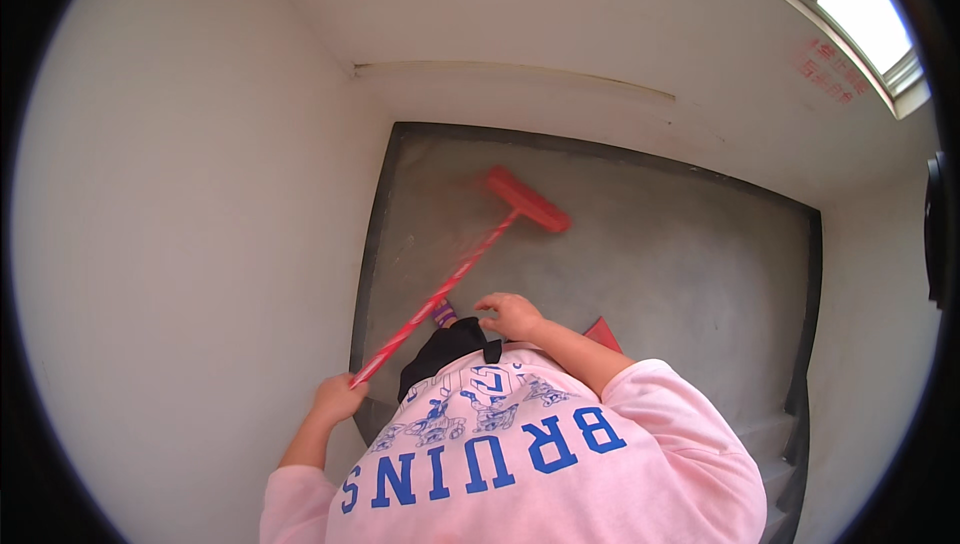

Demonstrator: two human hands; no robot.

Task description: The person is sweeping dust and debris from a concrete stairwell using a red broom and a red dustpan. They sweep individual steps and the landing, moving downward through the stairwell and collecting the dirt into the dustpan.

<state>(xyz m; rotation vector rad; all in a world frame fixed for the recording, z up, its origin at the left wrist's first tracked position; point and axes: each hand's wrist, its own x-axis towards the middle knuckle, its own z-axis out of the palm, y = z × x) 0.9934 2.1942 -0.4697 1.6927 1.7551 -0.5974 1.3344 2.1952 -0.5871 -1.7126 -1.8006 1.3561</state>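
Observation:
My left hand [341, 398] grips the upper end of a red and white striped broom handle [450, 278], low at the left. From there the handle slants away to a red push-type broom head [529, 200] on the grey concrete floor [645, 251]. The broom is blurred. Its bristles cannot be made out. My right hand [514, 317] is in front of my waist with fingers apart and loosely curled, holding nothing and off the handle. Beyond my right forearm shows the corner of a flat red object [604, 334], perhaps a dustpan; the rest is hidden.
Pale walls [202, 206] with a dark painted skirting band [600, 152] bound the floor on the left, far and right sides. Stair steps [772, 461] lie at the lower right. A window [862, 8] is at the upper right. My sandalled foot [444, 313] stands by the handle.

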